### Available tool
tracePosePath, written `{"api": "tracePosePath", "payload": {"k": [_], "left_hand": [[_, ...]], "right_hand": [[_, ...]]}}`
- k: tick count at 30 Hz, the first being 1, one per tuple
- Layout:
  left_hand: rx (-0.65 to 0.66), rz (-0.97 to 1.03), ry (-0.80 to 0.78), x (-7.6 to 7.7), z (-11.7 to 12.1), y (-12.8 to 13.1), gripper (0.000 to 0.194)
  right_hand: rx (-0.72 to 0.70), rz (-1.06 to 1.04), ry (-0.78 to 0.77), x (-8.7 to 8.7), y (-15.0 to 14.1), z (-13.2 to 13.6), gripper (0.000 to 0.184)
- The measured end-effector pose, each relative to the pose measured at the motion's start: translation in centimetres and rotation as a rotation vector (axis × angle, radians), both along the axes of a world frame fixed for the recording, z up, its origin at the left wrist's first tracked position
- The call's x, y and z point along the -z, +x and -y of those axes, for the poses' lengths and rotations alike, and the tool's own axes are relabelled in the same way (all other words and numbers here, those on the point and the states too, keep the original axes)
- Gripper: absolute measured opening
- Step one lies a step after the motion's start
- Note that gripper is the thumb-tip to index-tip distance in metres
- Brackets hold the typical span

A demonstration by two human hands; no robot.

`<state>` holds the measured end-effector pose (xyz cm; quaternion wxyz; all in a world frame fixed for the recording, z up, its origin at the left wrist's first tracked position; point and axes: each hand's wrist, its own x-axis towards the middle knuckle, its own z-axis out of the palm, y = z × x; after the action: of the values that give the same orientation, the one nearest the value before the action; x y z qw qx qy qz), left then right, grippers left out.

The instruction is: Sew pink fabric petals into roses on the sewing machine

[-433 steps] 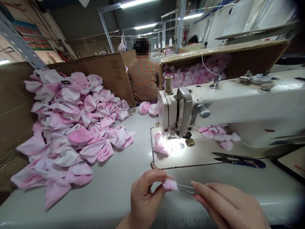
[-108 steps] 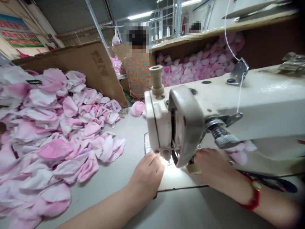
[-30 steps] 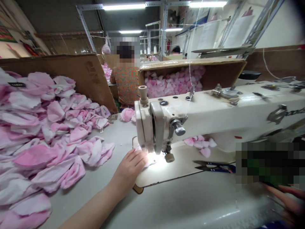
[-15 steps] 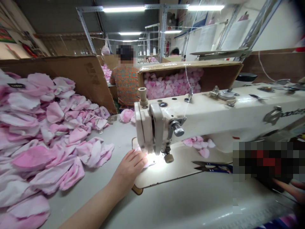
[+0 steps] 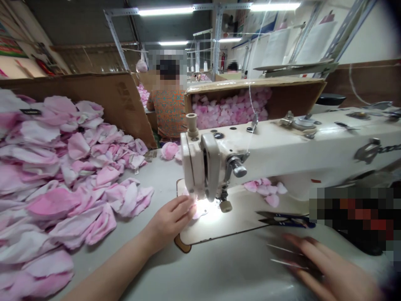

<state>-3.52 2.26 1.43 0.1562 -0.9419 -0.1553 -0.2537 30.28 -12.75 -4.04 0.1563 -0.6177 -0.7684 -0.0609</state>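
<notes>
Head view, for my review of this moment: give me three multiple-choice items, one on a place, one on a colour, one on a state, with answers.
1. Where is the left hand?
A. At the sewing machine
B. In the cardboard box
C. On the floor

2. What colour are the thread snips' handles?
A. Red
B. Dark blue
C. Yellow

3. What is the right hand doing?
A. Gripping the snips
B. Pressing the fabric
C. Holding metal tweezers

1: A, it lies on pink fabric beside the needle area.
2: B, the handles show dark blue.
3: C, two thin prongs extend from its fingers.
</notes>
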Motion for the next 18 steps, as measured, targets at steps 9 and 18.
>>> {"api": "tracePosePath", "payload": {"k": [9,18], "left_hand": [[0.052,-0.166,0.054,-0.3,0.3,0.6,0.019],[-0.123,0.096,-0.262,0.7,-0.6,1.2,0.025]], "right_hand": [[-0.391,-0.001,-0.288,-7.2,-8.2,-10.6,0.014],[-0.202,-0.177,-0.422,-6.7,-9.2,-14.0,0.016]]}}
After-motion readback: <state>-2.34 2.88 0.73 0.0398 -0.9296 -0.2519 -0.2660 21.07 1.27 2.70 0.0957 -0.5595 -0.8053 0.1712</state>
